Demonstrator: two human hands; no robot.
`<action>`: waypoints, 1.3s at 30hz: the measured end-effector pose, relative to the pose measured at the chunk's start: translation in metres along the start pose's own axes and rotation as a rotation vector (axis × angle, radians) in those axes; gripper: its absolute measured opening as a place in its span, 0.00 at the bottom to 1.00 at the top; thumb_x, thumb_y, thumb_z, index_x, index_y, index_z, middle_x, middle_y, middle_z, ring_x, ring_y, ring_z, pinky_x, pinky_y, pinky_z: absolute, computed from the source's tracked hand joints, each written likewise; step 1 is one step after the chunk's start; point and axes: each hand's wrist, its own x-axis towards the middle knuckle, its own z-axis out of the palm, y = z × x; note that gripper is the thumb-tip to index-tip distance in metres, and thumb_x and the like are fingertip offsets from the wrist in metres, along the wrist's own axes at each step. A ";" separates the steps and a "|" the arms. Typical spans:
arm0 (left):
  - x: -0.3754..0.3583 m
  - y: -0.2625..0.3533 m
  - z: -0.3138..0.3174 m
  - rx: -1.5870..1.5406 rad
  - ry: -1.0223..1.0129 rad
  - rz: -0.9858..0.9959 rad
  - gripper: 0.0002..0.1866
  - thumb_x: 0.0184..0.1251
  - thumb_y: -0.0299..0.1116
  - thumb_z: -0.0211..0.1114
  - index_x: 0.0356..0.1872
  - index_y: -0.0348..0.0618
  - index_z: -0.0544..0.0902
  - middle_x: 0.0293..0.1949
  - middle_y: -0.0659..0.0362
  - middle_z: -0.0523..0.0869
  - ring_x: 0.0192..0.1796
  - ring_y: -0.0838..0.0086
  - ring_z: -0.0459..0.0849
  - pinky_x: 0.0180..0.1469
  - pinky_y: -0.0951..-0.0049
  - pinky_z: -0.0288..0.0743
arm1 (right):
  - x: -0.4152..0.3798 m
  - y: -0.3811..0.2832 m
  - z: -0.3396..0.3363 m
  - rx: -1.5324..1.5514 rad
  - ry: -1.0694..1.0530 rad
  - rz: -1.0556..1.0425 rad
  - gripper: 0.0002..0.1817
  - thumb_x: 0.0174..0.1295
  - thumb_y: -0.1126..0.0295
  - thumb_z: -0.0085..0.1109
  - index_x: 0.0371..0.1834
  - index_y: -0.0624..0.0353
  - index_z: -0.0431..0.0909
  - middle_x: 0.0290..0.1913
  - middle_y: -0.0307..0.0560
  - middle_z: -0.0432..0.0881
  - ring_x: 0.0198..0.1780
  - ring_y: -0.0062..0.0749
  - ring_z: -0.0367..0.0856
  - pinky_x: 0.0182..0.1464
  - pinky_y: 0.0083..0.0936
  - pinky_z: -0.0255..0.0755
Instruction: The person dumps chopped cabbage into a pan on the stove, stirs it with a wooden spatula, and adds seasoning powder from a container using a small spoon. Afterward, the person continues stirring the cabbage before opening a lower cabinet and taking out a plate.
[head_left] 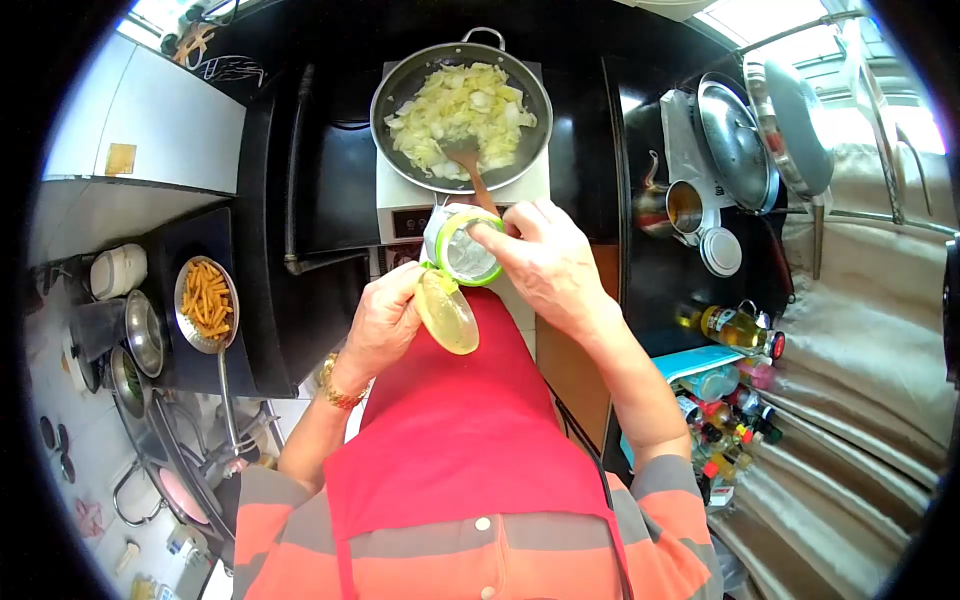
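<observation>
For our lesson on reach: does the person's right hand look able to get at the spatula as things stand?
Probably yes. The spatula has its handle over the near rim of the pan, close to the right hand. That hand, busy in the green-rimmed container, would likely have to leave it first.

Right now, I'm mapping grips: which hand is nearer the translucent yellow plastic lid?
Left. The left hand holds the lid; the right hand is farther off, fingers at the mouth of the green-rimmed jar.

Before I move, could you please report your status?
Left hand holding open jar. Right hand at jar's mouth. Cabbage in pan; spatula handle close beyond jar.
</observation>
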 end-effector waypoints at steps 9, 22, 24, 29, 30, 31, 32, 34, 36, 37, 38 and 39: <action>0.016 -0.010 -0.010 0.028 -0.020 -0.131 0.07 0.82 0.29 0.64 0.44 0.34 0.83 0.32 0.52 0.79 0.31 0.60 0.80 0.37 0.63 0.75 | 0.028 0.000 0.037 -0.201 -0.134 0.044 0.08 0.57 0.71 0.65 0.39 0.55 0.86 0.42 0.45 0.78 0.49 0.41 0.78 0.50 0.38 0.71; 0.019 -0.032 -0.020 0.041 0.022 -0.092 0.06 0.81 0.28 0.64 0.45 0.35 0.83 0.32 0.52 0.79 0.32 0.57 0.80 0.37 0.62 0.76 | 0.037 -0.009 0.036 -0.050 -0.141 0.103 0.08 0.58 0.72 0.64 0.39 0.59 0.87 0.42 0.49 0.82 0.49 0.44 0.82 0.53 0.39 0.78; 0.022 -0.029 -0.025 0.106 0.031 -0.043 0.05 0.80 0.27 0.65 0.45 0.35 0.83 0.33 0.51 0.80 0.33 0.54 0.80 0.38 0.61 0.76 | 0.034 -0.006 0.035 0.032 -0.223 0.094 0.08 0.59 0.74 0.64 0.41 0.61 0.86 0.42 0.51 0.83 0.48 0.46 0.83 0.52 0.39 0.81; 0.024 -0.026 -0.022 0.152 0.048 -0.047 0.04 0.78 0.26 0.66 0.45 0.35 0.84 0.34 0.49 0.82 0.34 0.51 0.82 0.39 0.60 0.77 | 0.036 -0.011 0.053 0.076 -0.186 0.055 0.04 0.59 0.76 0.64 0.37 0.62 0.84 0.41 0.52 0.83 0.47 0.47 0.83 0.50 0.41 0.81; 0.028 -0.026 -0.023 0.167 0.070 -0.029 0.04 0.78 0.26 0.67 0.45 0.35 0.84 0.34 0.49 0.82 0.35 0.51 0.82 0.39 0.60 0.78 | 0.040 -0.009 0.051 0.067 -0.180 0.047 0.04 0.59 0.76 0.64 0.37 0.62 0.84 0.41 0.52 0.83 0.47 0.47 0.83 0.50 0.41 0.81; 0.030 -0.025 -0.024 0.166 0.070 -0.029 0.04 0.78 0.26 0.67 0.45 0.35 0.84 0.34 0.49 0.82 0.35 0.51 0.82 0.39 0.60 0.78 | 0.039 -0.012 0.046 0.092 -0.168 0.072 0.04 0.59 0.76 0.63 0.36 0.63 0.83 0.40 0.53 0.83 0.47 0.47 0.83 0.50 0.41 0.81; 0.031 -0.025 -0.026 0.182 0.067 -0.020 0.04 0.78 0.26 0.67 0.45 0.35 0.84 0.34 0.49 0.82 0.35 0.51 0.83 0.39 0.60 0.78 | 0.040 -0.013 0.042 0.118 -0.157 0.096 0.04 0.59 0.76 0.63 0.36 0.63 0.83 0.40 0.53 0.83 0.47 0.47 0.83 0.51 0.41 0.81; 0.028 -0.024 -0.026 0.194 0.056 -0.015 0.05 0.78 0.26 0.67 0.45 0.35 0.84 0.34 0.48 0.82 0.35 0.51 0.83 0.39 0.60 0.78 | 0.041 -0.011 0.042 0.116 -0.172 0.097 0.03 0.59 0.76 0.63 0.35 0.63 0.83 0.39 0.54 0.83 0.46 0.50 0.84 0.49 0.43 0.82; 0.029 -0.026 -0.022 0.183 0.081 -0.005 0.04 0.78 0.26 0.66 0.45 0.35 0.84 0.34 0.48 0.82 0.35 0.51 0.83 0.38 0.61 0.78 | 0.041 -0.007 0.061 0.177 -0.176 0.146 0.01 0.62 0.77 0.63 0.35 0.62 0.82 0.36 0.53 0.82 0.43 0.53 0.85 0.45 0.46 0.82; 0.029 -0.027 -0.021 0.184 0.082 0.002 0.04 0.78 0.26 0.66 0.45 0.35 0.84 0.34 0.48 0.82 0.35 0.51 0.83 0.38 0.61 0.78 | 0.043 -0.005 0.065 0.252 -0.151 0.183 0.02 0.64 0.76 0.63 0.36 0.63 0.83 0.34 0.56 0.83 0.40 0.58 0.86 0.44 0.49 0.81; 0.027 -0.029 -0.021 0.205 0.095 0.014 0.04 0.78 0.26 0.66 0.45 0.35 0.84 0.35 0.48 0.82 0.35 0.51 0.83 0.38 0.60 0.78 | 0.046 -0.005 0.067 0.248 -0.146 0.178 0.02 0.64 0.76 0.63 0.36 0.63 0.83 0.34 0.56 0.83 0.40 0.58 0.86 0.44 0.49 0.81; 0.026 -0.030 -0.022 0.227 0.106 0.022 0.04 0.78 0.26 0.66 0.45 0.35 0.84 0.35 0.48 0.82 0.35 0.51 0.83 0.38 0.60 0.78 | 0.047 -0.006 0.070 0.285 -0.165 0.229 0.03 0.65 0.75 0.63 0.37 0.63 0.84 0.35 0.56 0.84 0.40 0.58 0.86 0.45 0.49 0.81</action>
